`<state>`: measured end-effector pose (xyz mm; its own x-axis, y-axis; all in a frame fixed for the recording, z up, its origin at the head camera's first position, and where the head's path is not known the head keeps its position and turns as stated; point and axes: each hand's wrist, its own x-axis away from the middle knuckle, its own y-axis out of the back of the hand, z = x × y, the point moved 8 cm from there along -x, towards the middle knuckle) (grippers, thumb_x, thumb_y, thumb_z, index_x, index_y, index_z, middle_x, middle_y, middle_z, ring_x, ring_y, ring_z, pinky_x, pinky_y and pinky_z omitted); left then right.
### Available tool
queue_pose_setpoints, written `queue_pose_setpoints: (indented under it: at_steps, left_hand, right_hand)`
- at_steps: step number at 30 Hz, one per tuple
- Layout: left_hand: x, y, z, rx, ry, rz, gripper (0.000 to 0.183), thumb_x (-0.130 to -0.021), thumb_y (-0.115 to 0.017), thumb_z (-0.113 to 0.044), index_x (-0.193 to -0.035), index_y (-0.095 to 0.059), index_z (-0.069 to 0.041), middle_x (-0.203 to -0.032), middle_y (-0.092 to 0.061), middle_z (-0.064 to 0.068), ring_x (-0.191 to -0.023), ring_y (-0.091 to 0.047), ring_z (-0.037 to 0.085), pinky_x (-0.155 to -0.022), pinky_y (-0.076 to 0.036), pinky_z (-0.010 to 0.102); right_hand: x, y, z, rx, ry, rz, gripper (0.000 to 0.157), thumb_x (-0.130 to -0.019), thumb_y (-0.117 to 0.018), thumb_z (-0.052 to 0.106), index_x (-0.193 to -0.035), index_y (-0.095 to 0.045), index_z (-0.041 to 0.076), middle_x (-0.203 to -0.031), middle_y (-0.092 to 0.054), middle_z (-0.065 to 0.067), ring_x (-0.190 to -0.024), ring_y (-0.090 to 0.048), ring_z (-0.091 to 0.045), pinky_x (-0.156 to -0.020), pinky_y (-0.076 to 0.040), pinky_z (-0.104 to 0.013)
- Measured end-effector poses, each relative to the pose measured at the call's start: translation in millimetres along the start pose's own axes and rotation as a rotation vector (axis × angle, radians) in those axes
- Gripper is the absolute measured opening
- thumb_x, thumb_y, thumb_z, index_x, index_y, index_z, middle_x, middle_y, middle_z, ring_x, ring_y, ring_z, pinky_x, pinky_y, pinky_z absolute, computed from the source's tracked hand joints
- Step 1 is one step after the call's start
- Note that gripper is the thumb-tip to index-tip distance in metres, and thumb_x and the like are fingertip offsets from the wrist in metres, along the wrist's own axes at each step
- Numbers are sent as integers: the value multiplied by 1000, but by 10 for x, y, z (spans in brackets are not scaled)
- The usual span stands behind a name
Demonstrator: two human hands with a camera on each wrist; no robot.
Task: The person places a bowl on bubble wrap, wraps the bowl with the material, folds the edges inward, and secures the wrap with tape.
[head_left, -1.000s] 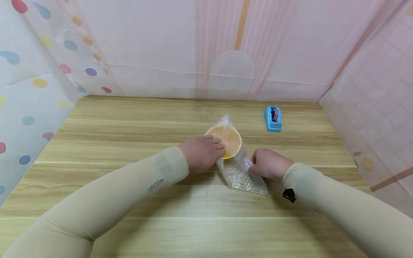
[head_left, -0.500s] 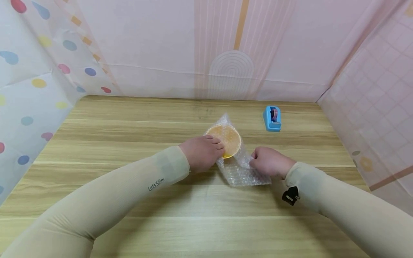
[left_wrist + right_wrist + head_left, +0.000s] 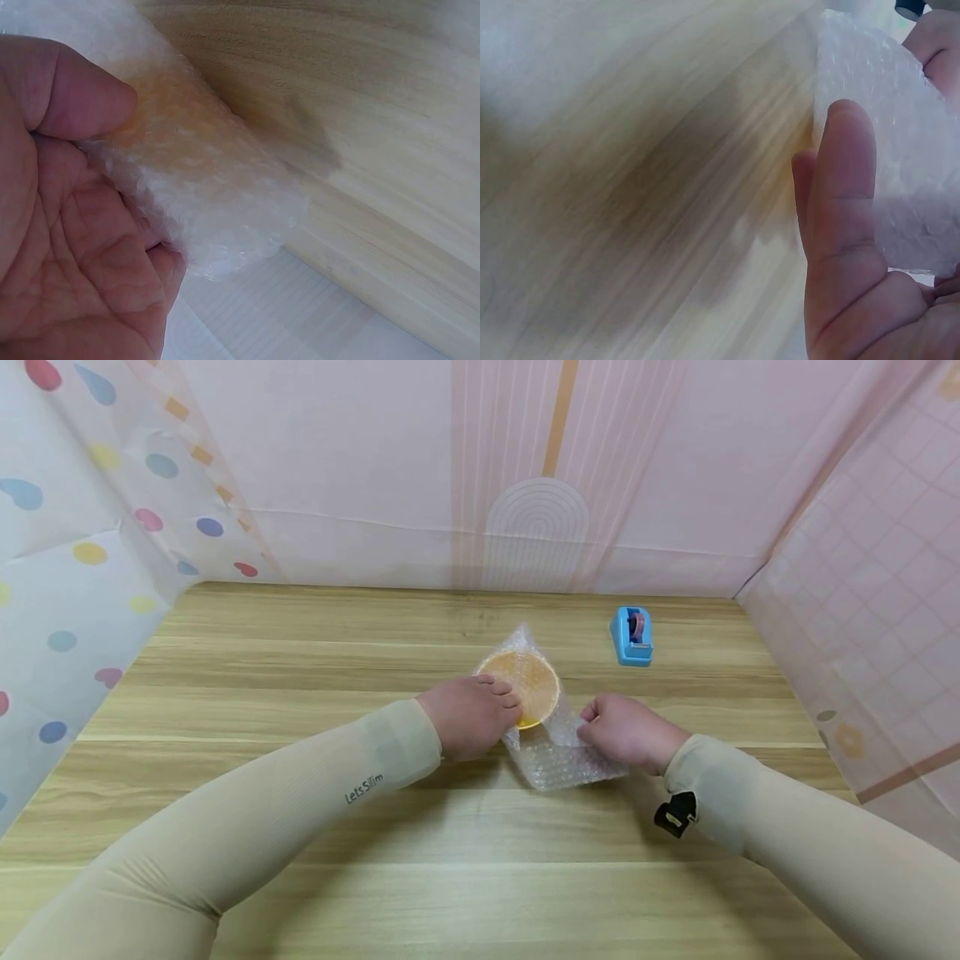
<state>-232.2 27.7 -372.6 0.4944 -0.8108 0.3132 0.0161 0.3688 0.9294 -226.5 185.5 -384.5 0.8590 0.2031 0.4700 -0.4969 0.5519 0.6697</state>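
We log one change: a second ago the free end of the bubble wrap (image 3: 562, 767) hung its corner well down to the near right of the dish (image 3: 536, 687); now that corner is drawn up closer to the dish, and the right hand (image 3: 633, 731) sits slightly farther from us. For the wrapping in hand, we'd judge this as tidying the loose flap, not closing it: wrap covers the dish, but the near flap lies off it. Dish hasn't moved: orange with a yellow near rim, seemingly resting on the worktop (image 3: 337, 647); bowl or lid, we can't tell. Left hand (image 3: 472, 717) comes in from the dish's left, back up, fingers over its near-left part; left wrist view has the thumb against the wrap, so we call that grip grasping the dish through the wrap, unshifted. Right hand is off the dish's near right, knuckles up, its grip pinching the wrap's edge, thumb nearly straight in the right wrist view. Both forearms, in pale sleeves (image 3: 288, 793), reach in from the near side, one either side of the dish. Blue tape dispenser (image 3: 632, 638) stands beyond and right of the dish, untouched.
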Motion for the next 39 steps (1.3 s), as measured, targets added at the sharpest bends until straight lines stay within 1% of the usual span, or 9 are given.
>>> queue_pose_setpoints:
  at_steps: [3,6,11,17,21,24,29,34,39]
  left_hand:
    - [-10,-14,1,-5,7,22,41,-108,-46,-17,-147,-57,-8,-159,-55,4,-152,-46,25,-129,-34,42]
    - [-16,-26,-1,-11,14,46,42,-109,-45,-18,-148,-55,-9,-160,-53,4,-153,-44,25,-130,-32,42]
    - [-13,-13,-11,-17,15,47,41,-109,-46,-18,-148,-56,-9,-160,-54,3,-153,-44,25,-129,-33,41]
    - [-19,-22,-6,-7,18,52,42,-109,-45,-19,-148,-56,-10,-161,-52,3,-154,-43,24,-130,-32,41]
    - [-25,-29,-2,-3,18,51,41,-110,-45,-20,-147,-56,-10,-161,-52,3,-153,-44,24,-130,-32,41]
    - [-25,-25,-4,-4,20,51,40,-110,-45,-20,-147,-57,-10,-161,-52,2,-153,-44,24,-130,-32,41]
    - [-28,-26,-1,-5,26,59,41,-110,-45,-21,-149,-56,-11,-162,-51,2,-154,-43,23,-130,-32,41]
    - [-33,-30,-2,-3,29,69,42,-111,-44,-22,-150,-55,-12,-163,-50,1,-154,-43,23,-130,-31,41]
    - [-39,-35,-8,-9,26,86,43,-110,-45,-21,-151,-54,-12,-164,-49,2,-155,-42,23,-131,-30,41]
  right_hand:
    - [-5,19,10,-1,-1,-12,29,-102,-55,15,-124,-64,-3,-114,-67,-14,-98,-61,-23,-78,-54,-29]
    - [-11,28,21,-26,-2,-19,34,-102,-55,14,-129,-61,-5,-121,-66,-18,-102,-61,-24,-81,-56,-30]
    - [-22,41,32,-52,-12,-30,39,-101,-55,13,-134,-57,-7,-127,-64,-22,-103,-62,-25,-80,-58,-30]
    - [-35,57,44,-73,-16,-41,40,-101,-54,11,-137,-54,-8,-131,-61,-24,-103,-60,-26,-76,-57,-27]
    - [-35,70,63,-80,-8,-54,39,-102,-55,12,-136,-55,-8,-135,-60,-25,-108,-60,-27,-81,-58,-29]
    - [-35,81,80,-91,-3,-59,38,-102,-55,12,-135,-56,-7,-136,-60,-25,-109,-60,-27,-83,-58,-30]
    - [-28,97,109,-109,-4,-61,38,-103,-54,13,-135,-56,-7,-134,-61,-23,-108,-61,-26,-82,-58,-30]
    - [-28,118,136,-120,1,-76,38,-102,-54,14,-135,-57,-6,-134,-62,-22,-108,-61,-25,-84,-58,-31]
    - [-35,135,143,-185,-14,-87,40,-104,-53,17,-137,-55,-5,-132,-62,-22,-107,-62,-25,-83,-58,-30]
